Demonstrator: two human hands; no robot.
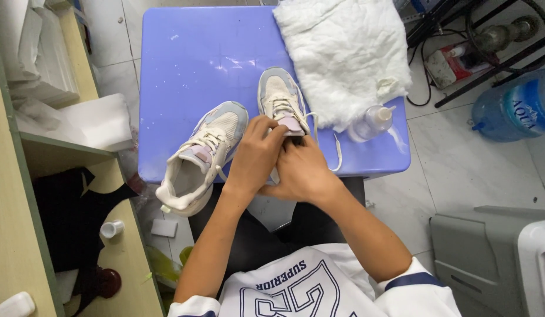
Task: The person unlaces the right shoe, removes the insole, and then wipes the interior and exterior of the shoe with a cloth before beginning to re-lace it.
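Two cream and pale blue sneakers lie on a blue plastic table (184, 53). The left sneaker (202, 154) rests tilted over the table's near edge, untouched. The right sneaker (281, 100) points away from me, its heel end covered by both hands. My left hand (256, 156) grips its tongue and opening from the left. My right hand (302, 174) holds the heel side from the right. A white lace (338, 154) trails off to the right.
A white fluffy cloth (343, 50) covers the table's far right corner. A small clear bottle (372, 122) lies on its side beside it. A wooden shelf (61, 194) stands at left, a large blue water jug (516, 108) and a grey bin (489, 258) at right.
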